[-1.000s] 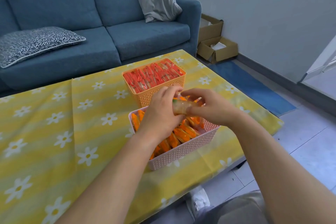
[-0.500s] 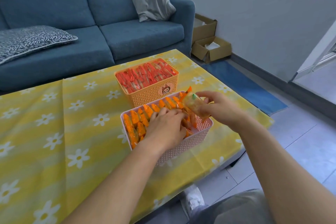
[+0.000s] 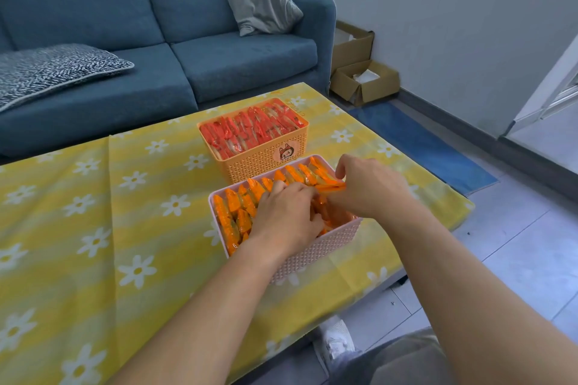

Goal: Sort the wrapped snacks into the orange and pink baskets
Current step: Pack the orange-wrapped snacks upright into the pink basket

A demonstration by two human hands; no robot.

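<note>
One pink basket — left hand inside, right hand pinching snack.

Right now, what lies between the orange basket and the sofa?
Only bare yellow daisy tablecloth lies between the orange basket and the sofa; the head view shows nothing standing there.

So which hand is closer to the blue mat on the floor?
Right. The right hand pinches an orange packet at the pink basket's mat-side end; the left hand is mid-basket, farther from the blue mat.
</note>
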